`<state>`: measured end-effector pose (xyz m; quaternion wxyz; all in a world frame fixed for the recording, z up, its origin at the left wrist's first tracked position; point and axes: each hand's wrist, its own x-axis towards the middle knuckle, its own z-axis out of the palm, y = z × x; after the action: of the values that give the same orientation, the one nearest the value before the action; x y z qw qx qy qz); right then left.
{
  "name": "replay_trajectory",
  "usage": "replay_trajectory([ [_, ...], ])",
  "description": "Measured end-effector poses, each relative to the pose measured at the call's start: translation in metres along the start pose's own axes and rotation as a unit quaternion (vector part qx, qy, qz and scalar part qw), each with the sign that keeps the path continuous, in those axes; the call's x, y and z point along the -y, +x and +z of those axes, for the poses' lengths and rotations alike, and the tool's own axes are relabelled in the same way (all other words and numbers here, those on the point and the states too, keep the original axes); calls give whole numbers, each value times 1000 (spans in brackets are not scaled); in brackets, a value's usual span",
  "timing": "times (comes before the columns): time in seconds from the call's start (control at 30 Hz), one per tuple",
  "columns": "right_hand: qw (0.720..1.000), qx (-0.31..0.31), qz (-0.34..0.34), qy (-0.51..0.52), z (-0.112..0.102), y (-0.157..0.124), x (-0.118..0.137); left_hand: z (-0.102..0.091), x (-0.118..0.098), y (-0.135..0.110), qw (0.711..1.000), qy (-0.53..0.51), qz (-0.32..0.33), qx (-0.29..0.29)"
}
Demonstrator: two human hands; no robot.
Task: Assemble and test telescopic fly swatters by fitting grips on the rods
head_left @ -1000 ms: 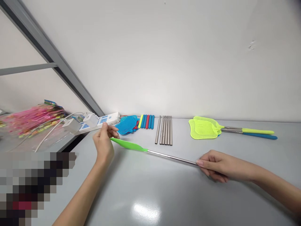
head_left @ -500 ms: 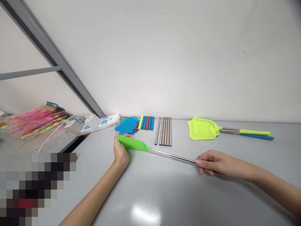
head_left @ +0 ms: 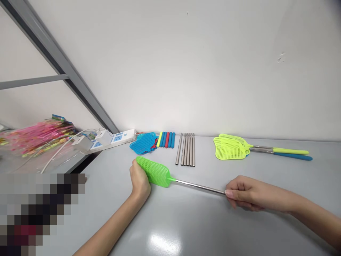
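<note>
At the centre of the frame I have one green mesh head (head_left: pixel 156 172) joined to one metal rod (head_left: pixel 199 186). My left hand (head_left: pixel 140 179) is curled closed at the head's outer end, some fingers hidden behind; my right hand (head_left: pixel 247 193) pinches the rod's other end. I take this for the joining of head and rod; the next move seems to call for keeping both in line. Beyond: six grips (head_left: pixel 167 139), six loose rods (head_left: pixel 188 149), blue heads (head_left: pixel 144 143) too overlapped to count; frame right, two yellow heads (head_left: pixel 230 147).
</note>
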<state>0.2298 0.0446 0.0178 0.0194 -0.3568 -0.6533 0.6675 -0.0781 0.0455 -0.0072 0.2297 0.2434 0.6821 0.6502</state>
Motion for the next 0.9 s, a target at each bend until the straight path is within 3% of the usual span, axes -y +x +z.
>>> replay_trajectory([
  [0.9,1000,1,-2,5,0,0,2,5,-8,-23,998,-33,-50,-6],
])
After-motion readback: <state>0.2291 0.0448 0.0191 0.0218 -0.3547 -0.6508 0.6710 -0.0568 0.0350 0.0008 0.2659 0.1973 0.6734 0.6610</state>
